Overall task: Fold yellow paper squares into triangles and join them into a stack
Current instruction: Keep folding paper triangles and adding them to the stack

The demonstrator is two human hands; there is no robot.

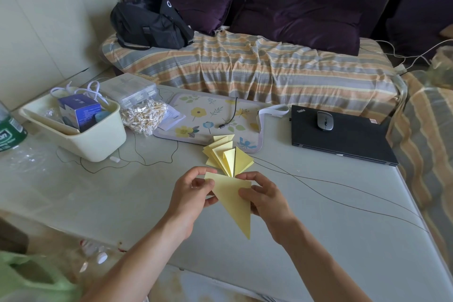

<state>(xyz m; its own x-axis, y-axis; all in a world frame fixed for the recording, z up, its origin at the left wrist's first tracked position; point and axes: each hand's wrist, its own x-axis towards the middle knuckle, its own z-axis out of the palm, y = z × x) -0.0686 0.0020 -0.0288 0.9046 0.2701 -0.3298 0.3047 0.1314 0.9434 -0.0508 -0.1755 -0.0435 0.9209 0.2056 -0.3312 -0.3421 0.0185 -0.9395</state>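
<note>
A large yellow folded paper triangle (234,200) is held above the table, its long point aimed down toward me. My left hand (193,193) pinches its upper left corner and my right hand (263,197) pinches its right edge. Just beyond my fingers a fanned stack of joined yellow triangles (226,154) stands up, its lower end meeting the top edge of the big triangle; whether the fan rests on the table or is held there I cannot tell.
A floral mat (208,117) with a small cable lies behind the fan. A closed black laptop (343,140) with a grey mouse (324,120) sits right. A cream bin (81,127) and a bag of cotton swabs (144,115) stand left. Thin wires (343,196) cross the table.
</note>
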